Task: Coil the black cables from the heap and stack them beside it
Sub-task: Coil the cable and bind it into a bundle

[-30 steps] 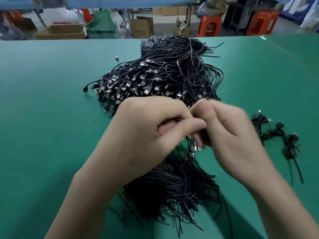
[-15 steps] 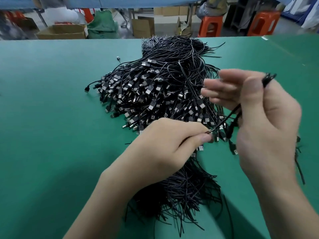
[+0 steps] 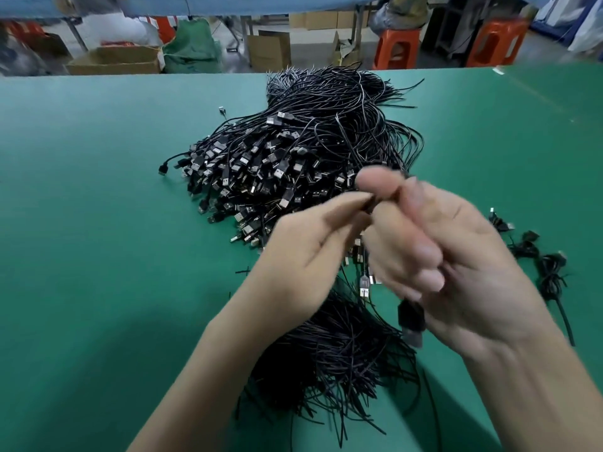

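Black cables, thin and USB-tipped, too many to count, heaped mid-frame on the green table with broad bare cloth at left; left hand pinches and right hand curls round one cable; a few coiled cables lie at right.

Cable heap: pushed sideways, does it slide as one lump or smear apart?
Probably smears: the cable heap is loose thin strands, splayed at both ends. Likely floppy and tangle-prone, so neighbours would drag along. Each strand looks light; plugs may snag.
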Motion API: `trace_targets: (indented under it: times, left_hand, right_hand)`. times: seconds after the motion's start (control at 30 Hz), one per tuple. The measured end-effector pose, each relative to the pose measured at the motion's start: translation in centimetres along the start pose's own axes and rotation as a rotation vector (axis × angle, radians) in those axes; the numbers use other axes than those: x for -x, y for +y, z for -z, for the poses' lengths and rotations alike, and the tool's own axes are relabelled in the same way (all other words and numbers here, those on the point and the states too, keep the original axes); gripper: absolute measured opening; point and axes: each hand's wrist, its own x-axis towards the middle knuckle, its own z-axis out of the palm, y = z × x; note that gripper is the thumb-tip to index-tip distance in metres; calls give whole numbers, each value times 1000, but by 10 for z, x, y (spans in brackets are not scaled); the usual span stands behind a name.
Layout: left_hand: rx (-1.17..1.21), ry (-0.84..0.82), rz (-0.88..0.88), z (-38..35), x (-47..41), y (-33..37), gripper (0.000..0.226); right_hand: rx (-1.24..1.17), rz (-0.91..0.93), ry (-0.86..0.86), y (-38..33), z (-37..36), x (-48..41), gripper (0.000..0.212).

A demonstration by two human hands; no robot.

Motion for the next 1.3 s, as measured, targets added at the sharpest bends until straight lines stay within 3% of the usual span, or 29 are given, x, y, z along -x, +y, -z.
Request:
trace_targets:
  times: [0.07, 0.13, 0.27, 0.37, 0.47, 0.53, 0.63, 0.73, 0.8, 0.97, 1.3]
  left_hand:
    - [-10, -98, 106, -7, 4, -2, 34]
    - [-45, -164, 163, -7, 5, -1, 28]
    - [-294, -241, 67, 3, 2, 8, 23]
    - [-439, -210, 2, 19, 1, 14, 24]
    - [-519, -101, -34, 40, 3, 16, 21]
    - [-504, -21, -44, 48, 4, 16, 21]
    - [-288, 104, -3, 46, 4, 9, 11]
    - [32, 233, 165, 40, 1, 0, 19]
    - [193, 215, 223, 35, -1, -5, 19]
    - [326, -101, 151, 29, 1, -3, 26]
    - [208, 114, 174, 24, -1, -8, 11]
  right_hand:
    - [89, 152, 157, -2, 2, 0, 32]
    - [331, 263, 272, -3, 7, 0, 31]
    - [990, 404, 377, 3, 14, 3, 27]
    - [1494, 321, 388, 7, 18, 4, 30]
    - [1675, 61, 295, 11, 15, 3, 43]
    - [1555, -23, 240, 13, 14, 3, 46]
    - [1038, -128, 108, 11, 12, 3, 54]
    - [733, -226, -65, 7, 14, 4, 40]
    - [681, -248, -123, 6, 17, 3, 30]
    - [500, -248, -176, 3, 18, 5, 32]
    - [434, -277, -69, 7, 18, 1, 25]
